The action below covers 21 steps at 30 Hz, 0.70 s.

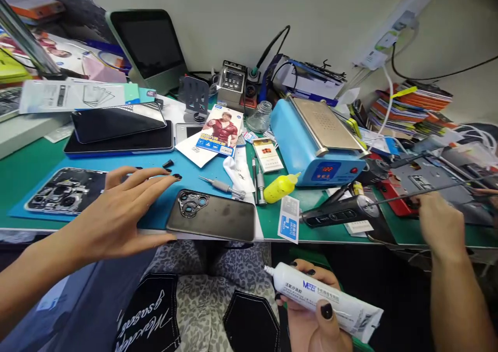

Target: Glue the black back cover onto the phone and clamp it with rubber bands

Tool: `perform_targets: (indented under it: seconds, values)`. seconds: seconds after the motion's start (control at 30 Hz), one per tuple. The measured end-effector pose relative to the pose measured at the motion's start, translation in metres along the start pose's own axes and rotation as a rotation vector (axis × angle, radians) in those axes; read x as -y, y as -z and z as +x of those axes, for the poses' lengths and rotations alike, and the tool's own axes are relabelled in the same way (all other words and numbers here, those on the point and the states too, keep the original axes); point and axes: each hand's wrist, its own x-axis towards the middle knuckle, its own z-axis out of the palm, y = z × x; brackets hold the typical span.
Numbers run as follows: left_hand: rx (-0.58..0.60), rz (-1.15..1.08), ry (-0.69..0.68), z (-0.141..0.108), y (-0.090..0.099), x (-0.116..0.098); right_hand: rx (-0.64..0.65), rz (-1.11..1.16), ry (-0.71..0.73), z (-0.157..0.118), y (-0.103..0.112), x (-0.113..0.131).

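Two hands are sharing the work at the bench (268, 221): the right hand (301, 323) is grasping a white tube (330, 292), while the left hand (112, 212) is gripping nothing. The step in hand is apparently the readying of the tube's contents, perhaps glue, since the nozzle (269, 271) is showing bare and a small black cap (168, 163), possibly its own, is lying just past the left fingertips. The dark phone back (218, 221) is resting near the left thumb tip and forward of the right fingers, along the bench's near edge. The next move is seemingly calling for bringing the nozzle up to the phone back's rim, with a light, even squeeze and the left hand steadying it.

The left forearm is reaching in from the side, its fingers extending nearly straight and together, its thumb parting from them toward the phone back; whether the thumb is touching it I cannot tell. The right hand is hanging lower than the bench edge, its thumb pressing on the printed face and its fingers curling around the far side, so the nozzle is pointing beyond them toward the left hand.
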Motion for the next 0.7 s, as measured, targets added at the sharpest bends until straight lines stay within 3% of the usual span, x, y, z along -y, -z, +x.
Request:
perform_targets:
  seconds: [0.17,0.37,0.5,0.7]
  values:
    - [-0.139,-0.067,0.188,-0.024,-0.001,-0.018,0.093,-0.084,0.003,0.017,-0.048,-0.004]
    - [-0.172,-0.164,0.226,-0.025,-0.014,-0.035,0.129,-0.198,0.097,0.046,-0.11,-0.023]
    - [-0.219,-0.231,0.215,-0.022,-0.014,-0.032,0.092,-0.281,0.128,0.057,-0.127,-0.03]
    - [-0.297,-0.224,0.178,-0.02,-0.015,-0.028,0.057,-0.475,0.205,0.061,-0.134,-0.036]
